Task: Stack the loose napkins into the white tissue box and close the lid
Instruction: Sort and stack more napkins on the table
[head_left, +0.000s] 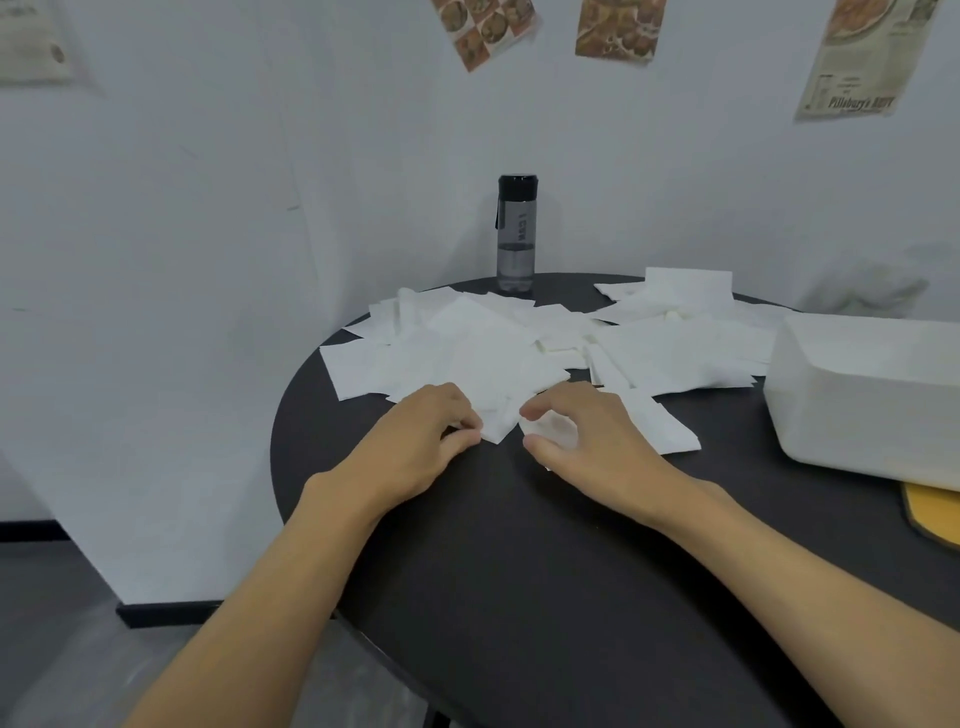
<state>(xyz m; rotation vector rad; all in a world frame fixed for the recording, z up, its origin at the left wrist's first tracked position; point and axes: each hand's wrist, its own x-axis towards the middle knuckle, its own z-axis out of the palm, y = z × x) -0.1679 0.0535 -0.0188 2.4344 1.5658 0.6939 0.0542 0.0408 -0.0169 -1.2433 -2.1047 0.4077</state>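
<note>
I see one round black table (519, 545) from above, with my view looking down over two bare forearms; loose white napkins (483, 353) lie scattered and overlapping across its far half, too many and too layered for me to count. One left hand (421, 441) rests at the near edge of the pile, fingers curled, thumb and fingertips pinching the corner of a napkin; one right hand (592, 436) sits just beside it, fingers bent over another napkin with the thumb apart from the fingertips, and I cannot tell whether it grips the paper or only rests on it. One white box (857, 405) stands at the right edge of the table, near the pile; one flat yellow piece (935, 512) shows at its near corner. One dark clear bottle (516, 234) stands upright behind the napkins; four paper posters (618, 28) hang on the white wall.
</note>
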